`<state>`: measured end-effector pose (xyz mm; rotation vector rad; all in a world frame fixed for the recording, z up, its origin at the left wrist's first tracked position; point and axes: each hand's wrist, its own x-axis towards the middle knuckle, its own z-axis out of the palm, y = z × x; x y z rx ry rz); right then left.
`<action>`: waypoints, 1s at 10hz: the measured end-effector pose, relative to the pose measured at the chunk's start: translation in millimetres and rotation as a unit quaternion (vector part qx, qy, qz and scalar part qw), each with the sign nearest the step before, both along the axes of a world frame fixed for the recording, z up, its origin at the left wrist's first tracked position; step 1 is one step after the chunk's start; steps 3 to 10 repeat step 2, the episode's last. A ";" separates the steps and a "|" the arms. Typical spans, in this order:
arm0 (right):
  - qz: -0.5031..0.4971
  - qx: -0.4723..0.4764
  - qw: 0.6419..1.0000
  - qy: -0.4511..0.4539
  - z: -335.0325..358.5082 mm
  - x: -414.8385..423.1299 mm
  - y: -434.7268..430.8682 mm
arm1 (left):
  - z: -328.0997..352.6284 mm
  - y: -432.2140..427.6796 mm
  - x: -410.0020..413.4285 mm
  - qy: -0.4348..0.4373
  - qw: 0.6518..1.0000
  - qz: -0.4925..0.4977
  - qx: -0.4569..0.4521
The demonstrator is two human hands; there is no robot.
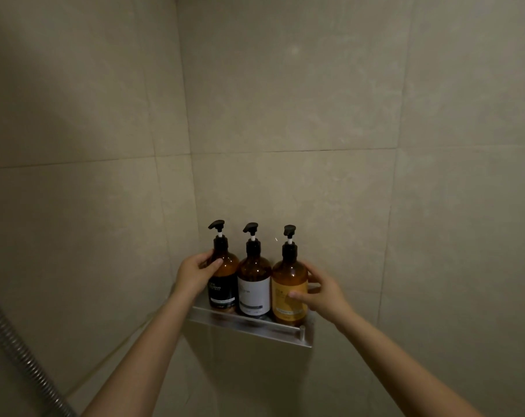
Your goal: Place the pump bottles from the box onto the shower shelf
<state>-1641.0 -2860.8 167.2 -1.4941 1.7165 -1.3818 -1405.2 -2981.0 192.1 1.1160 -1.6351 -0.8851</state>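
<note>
Three amber pump bottles with black pumps stand upright in a row on the metal shower shelf (255,326), fixed in the tiled corner. The black-label bottle (223,288) is at the left, the white-label bottle (254,288) in the middle, the yellow-label bottle (288,296) at the right. My left hand (195,273) wraps the left side of the black-label bottle, thumb on its shoulder. My right hand (322,294) grips the right side of the yellow-label bottle, thumb across its label. The box is out of view.
Beige tiled walls meet in a corner just behind the shelf. A metal shower hose (17,350) runs diagonally at the lower left. The shelf has a raised front rail (240,322).
</note>
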 end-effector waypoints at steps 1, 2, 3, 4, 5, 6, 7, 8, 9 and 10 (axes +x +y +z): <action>0.000 0.020 1.000 0.021 -0.5 -0.7 1.0 | -0.5 2.2 1.0 -0.007 1.000 0.000 -0.006; -0.006 0.057 0.998 0.012 8.6 -8.2 3.0 | 0.6 2.8 4.2 0.008 0.999 0.030 -0.020; -0.006 0.057 0.998 0.012 8.6 -8.2 3.0 | 0.6 2.8 4.2 0.008 0.999 0.030 -0.020; -0.006 0.057 0.998 0.012 8.6 -8.2 3.0 | 0.6 2.8 4.2 0.008 0.999 0.030 -0.020; -0.006 0.057 0.998 0.012 8.6 -8.2 3.0 | 0.6 2.8 4.2 0.008 0.999 0.030 -0.020; -0.006 0.057 0.998 0.012 8.6 -8.2 3.0 | 0.6 2.8 4.2 0.008 0.999 0.030 -0.020; -0.006 0.057 0.998 0.012 8.6 -8.2 3.0 | 0.6 2.8 4.2 0.008 0.999 0.030 -0.020; -0.006 0.057 0.998 0.012 8.6 -8.2 3.0 | 0.6 2.8 4.2 0.008 0.999 0.030 -0.020; -0.006 0.057 0.998 0.012 8.6 -8.2 3.0 | 0.6 2.8 4.2 0.008 0.999 0.030 -0.020; -0.006 0.057 0.998 0.012 8.6 -8.2 3.0 | 0.6 2.8 4.2 0.008 0.999 0.030 -0.020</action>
